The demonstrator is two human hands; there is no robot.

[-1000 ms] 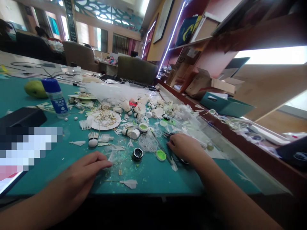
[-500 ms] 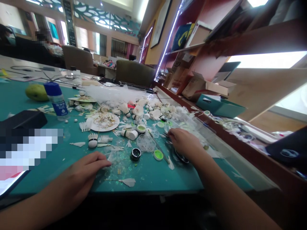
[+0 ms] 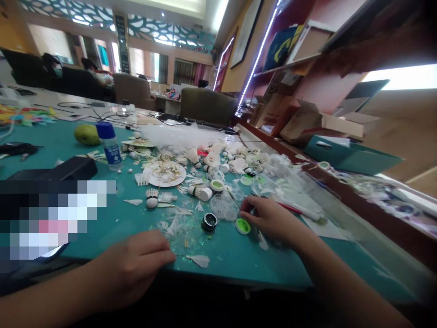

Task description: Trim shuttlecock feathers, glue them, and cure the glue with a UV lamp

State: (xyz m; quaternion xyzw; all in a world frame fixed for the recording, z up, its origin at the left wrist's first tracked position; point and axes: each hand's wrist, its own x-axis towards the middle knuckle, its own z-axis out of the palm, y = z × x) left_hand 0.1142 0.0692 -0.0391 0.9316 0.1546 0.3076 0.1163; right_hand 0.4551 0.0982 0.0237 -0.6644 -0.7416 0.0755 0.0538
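My left hand [image 3: 145,262] is closed at the table's front edge, its fingertips pinched over the stem end of a white feather [image 3: 198,260] that lies flat. My right hand [image 3: 268,218] is curled over a thin grey stick [image 3: 234,196], thumb and forefinger around it; the fingers hide much of its length. Right beside the thumb is a small pot of lime-green stuff [image 3: 243,226]. An open black jar [image 3: 209,222] and a clear dish of tiny beads [image 3: 223,207] lie between the hands. Another feather [image 3: 262,241] pokes out below my right hand.
Shuttlecocks [image 3: 211,159] and loose feathers crowd the middle. A paper plate [image 3: 166,175] holds gold bits. A blue-capped bottle [image 3: 111,148], a green fruit [image 3: 88,134] and a black case [image 3: 68,168] are at left. A red pen [image 3: 290,208] and plastic bags lie at right.
My right hand has left the black tweezers and dark dish and come nearer, onto the stick. My left hand has come down to the feather's stem, fingers now pinched. The view has turned left.
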